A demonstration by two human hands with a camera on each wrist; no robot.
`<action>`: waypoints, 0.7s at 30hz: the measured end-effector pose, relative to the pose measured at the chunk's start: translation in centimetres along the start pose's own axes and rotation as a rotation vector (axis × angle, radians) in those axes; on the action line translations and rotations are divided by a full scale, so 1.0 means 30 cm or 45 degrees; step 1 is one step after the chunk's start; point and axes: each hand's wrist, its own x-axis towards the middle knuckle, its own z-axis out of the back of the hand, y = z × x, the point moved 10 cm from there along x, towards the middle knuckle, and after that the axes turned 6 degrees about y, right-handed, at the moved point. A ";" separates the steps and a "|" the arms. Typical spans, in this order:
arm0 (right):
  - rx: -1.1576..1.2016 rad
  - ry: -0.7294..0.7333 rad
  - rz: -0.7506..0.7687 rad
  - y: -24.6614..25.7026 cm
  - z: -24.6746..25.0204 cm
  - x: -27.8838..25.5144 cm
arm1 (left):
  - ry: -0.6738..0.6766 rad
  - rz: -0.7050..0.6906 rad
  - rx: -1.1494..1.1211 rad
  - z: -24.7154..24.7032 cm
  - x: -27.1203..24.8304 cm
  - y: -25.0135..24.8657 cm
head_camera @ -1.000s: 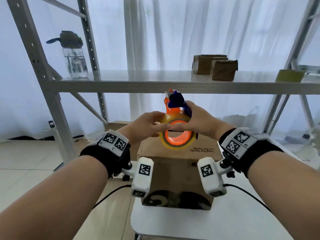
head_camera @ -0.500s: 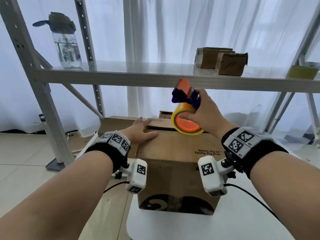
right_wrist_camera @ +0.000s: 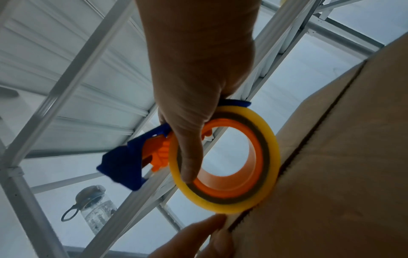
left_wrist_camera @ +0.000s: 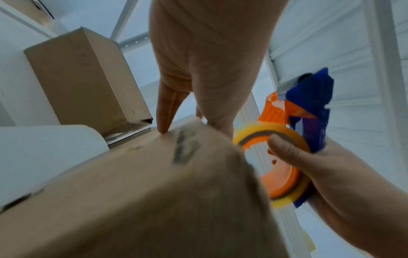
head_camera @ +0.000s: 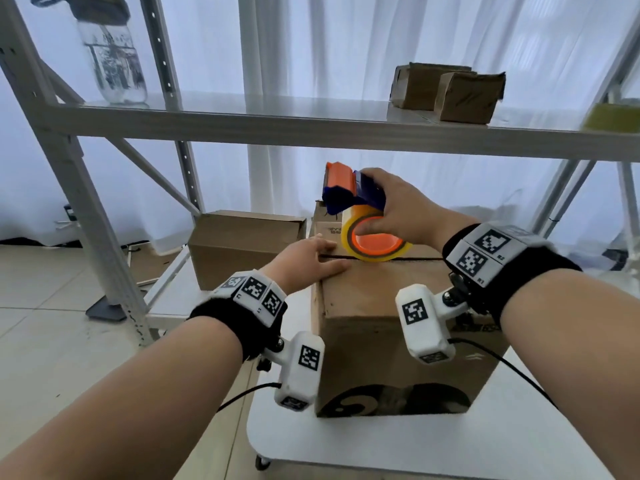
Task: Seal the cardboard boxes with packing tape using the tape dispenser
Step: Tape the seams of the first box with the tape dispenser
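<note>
A brown cardboard box (head_camera: 374, 313) stands on a white table (head_camera: 398, 448), its top flaps meeting at a dark seam (head_camera: 415, 259). My right hand (head_camera: 401, 213) grips the blue and orange tape dispenser (head_camera: 353, 192), thumb hooked inside the orange core of its yellow tape roll (head_camera: 375, 242). The roll sits on the seam. My left hand (head_camera: 311, 259) lies flat with straight fingers at the box top's left edge, beside the roll. In the left wrist view the left fingers (left_wrist_camera: 164, 111) press the box (left_wrist_camera: 132, 183). The right wrist view shows the tape roll (right_wrist_camera: 225, 160) touching the box (right_wrist_camera: 342, 157).
A second cardboard box (head_camera: 242, 247) lies behind and left, a smaller one (head_camera: 323, 221) behind the dispenser. Just above the dispenser runs a metal shelf (head_camera: 277, 123) bearing two small boxes (head_camera: 446, 90), a water bottle (head_camera: 110, 53) and a tape roll (head_camera: 613, 116). Shelf uprights stand left.
My right hand brought the dispenser down until the roll rests on the box seam. My left hand left the roll and settled flat on the box top.
</note>
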 end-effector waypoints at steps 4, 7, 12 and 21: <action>-0.021 0.033 -0.009 -0.003 -0.016 -0.007 | -0.187 0.028 -0.367 0.141 -0.023 0.052; -0.047 0.052 -0.005 0.011 -0.020 -0.007 | -0.352 0.007 -0.833 0.259 -0.064 0.037; -0.091 0.087 -0.025 0.026 -0.024 -0.005 | -0.251 0.030 -1.118 0.282 -0.091 -0.033; -0.144 0.100 -0.018 0.033 -0.034 -0.002 | -0.173 0.143 -1.137 0.246 -0.106 -0.010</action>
